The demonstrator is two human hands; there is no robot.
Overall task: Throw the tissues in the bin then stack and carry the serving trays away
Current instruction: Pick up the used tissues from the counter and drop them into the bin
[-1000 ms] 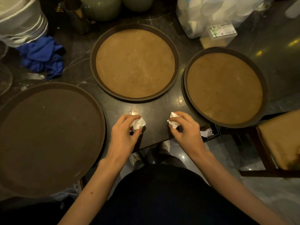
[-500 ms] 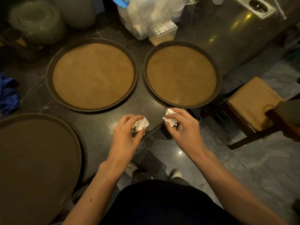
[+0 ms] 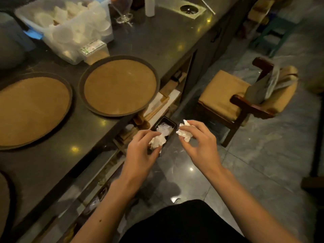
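My left hand [image 3: 140, 151] pinches a crumpled white tissue [image 3: 157, 141] right over a small dark bin [image 3: 164, 126] that stands on the floor beside the counter and holds white paper. My right hand [image 3: 198, 142] grips a second crumpled tissue [image 3: 184, 135] just right of the bin's rim. Two round brown serving trays lie on the dark counter: one [image 3: 121, 86] near the counter's edge, another [image 3: 29, 109] at the left. The rim of a third tray [image 3: 5, 195] shows at the lower left edge.
A clear plastic tub [image 3: 70, 28] of white lids, a small box [image 3: 93, 47] and a glass [image 3: 124, 13] stand at the counter's back. A wooden chair [image 3: 233, 97] with a tan cushion sits right of the bin. Shelves run under the counter.
My view has swung right and down. Both hands have moved off the counter's edge with their tissues, out over the floor, to the small bin.
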